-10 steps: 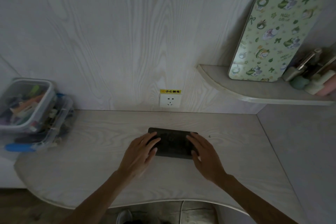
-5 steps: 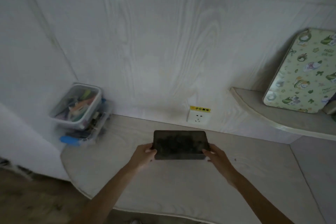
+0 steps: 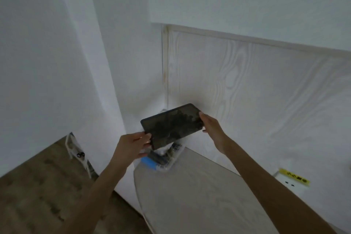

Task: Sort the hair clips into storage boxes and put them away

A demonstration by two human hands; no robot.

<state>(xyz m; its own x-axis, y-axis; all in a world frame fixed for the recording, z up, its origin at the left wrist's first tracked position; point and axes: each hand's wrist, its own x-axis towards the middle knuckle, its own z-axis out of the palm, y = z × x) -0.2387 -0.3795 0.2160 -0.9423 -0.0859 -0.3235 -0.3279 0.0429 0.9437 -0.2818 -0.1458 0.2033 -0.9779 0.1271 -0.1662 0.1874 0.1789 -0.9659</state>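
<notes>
Holding a dark tablet by its short ends, our left hand and right hand keep their grip closed on it above the surface's rounded left edge. Boxes, seemingly clear, sit in the corner beneath it, partly hidden. Open floor lies left.

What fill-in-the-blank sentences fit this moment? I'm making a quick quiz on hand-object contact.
1. The dark tablet is held by ____ hands.
2. The left hand grips the tablet's ____ short edge.
3. The clear storage boxes sit on the desk directly ____ the raised tablet.
4. The yellow label is stuck above a wall ____.

Missing words: both; left; below; socket
</notes>
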